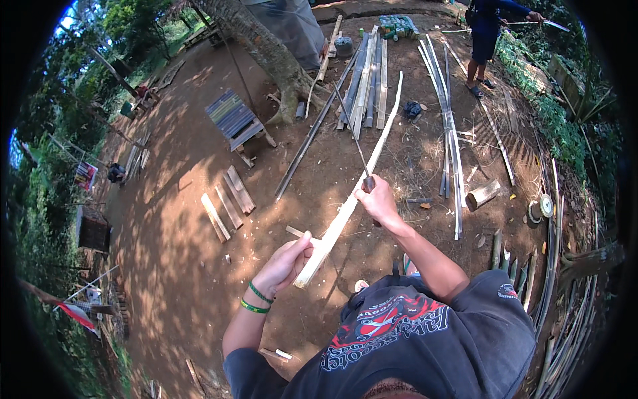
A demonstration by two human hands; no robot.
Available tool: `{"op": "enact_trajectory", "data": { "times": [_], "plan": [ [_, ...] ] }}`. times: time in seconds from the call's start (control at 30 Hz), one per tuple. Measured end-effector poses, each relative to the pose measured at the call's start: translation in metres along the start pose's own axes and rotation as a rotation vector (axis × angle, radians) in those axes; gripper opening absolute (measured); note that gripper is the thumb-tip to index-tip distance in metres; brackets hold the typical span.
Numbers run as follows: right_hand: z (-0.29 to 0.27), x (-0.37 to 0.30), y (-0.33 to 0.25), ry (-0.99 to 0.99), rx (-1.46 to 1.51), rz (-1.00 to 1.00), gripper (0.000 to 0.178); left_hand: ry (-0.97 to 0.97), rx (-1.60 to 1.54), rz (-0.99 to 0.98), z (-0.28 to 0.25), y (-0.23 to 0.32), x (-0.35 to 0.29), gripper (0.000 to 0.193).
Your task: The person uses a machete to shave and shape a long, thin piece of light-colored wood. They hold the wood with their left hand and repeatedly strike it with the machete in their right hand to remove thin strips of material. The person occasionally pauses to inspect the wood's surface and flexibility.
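A long pale bamboo strip (342,216) slants in the air over the dirt ground (166,266), its wide end toward the person. The left hand (292,258) is curled against that end, some fingertips hidden by the strip. The right hand (377,199) is clenched round the handle of a long knife (359,153), close beside the strip. Green wristbands (256,307) circle the left wrist; the dark shirt (425,359) carries pale lettering round a red emblem, plus a small sleeve badge. Boards (214,217) lie to the left, near a slatted stand (232,118). Split bamboo (364,83) is heaped toward the ground's far edge; by its right edge, another person (488,33) holds a blade.
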State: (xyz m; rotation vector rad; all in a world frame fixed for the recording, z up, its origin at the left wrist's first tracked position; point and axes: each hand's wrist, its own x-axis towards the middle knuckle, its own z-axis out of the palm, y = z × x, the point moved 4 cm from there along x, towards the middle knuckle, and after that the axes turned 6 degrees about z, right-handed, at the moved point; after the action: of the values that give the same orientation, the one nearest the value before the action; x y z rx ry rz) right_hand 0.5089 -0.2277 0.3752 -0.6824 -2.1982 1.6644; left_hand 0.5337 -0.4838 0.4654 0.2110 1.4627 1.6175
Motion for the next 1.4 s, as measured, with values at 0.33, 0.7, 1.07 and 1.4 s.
{"op": "enact_trajectory", "data": {
  "times": [0.33, 0.7, 1.07, 1.4],
  "plan": [
    [-0.04, -0.059, -0.005, 0.011, -0.051, -0.063, 0.038, -0.012, -0.282, 0.02, 0.033, -0.016, 0.006, 0.025],
    [-0.067, -0.191, -0.027, -0.146, -0.158, -0.18, 0.034, -0.061, -0.656, -0.105, 0.046, -0.055, 0.004, 0.021],
    [-0.025, -0.225, -0.044, -0.472, -0.148, -0.271, 0.041, -0.005, -0.566, 0.026, 0.04, -0.081, 0.0, 0.03],
    [-0.039, -0.235, -0.064, -0.5, -0.301, -0.381, 0.044, 0.083, -0.474, 0.078, 0.045, -0.069, 0.002, 0.024]
  ]
}}
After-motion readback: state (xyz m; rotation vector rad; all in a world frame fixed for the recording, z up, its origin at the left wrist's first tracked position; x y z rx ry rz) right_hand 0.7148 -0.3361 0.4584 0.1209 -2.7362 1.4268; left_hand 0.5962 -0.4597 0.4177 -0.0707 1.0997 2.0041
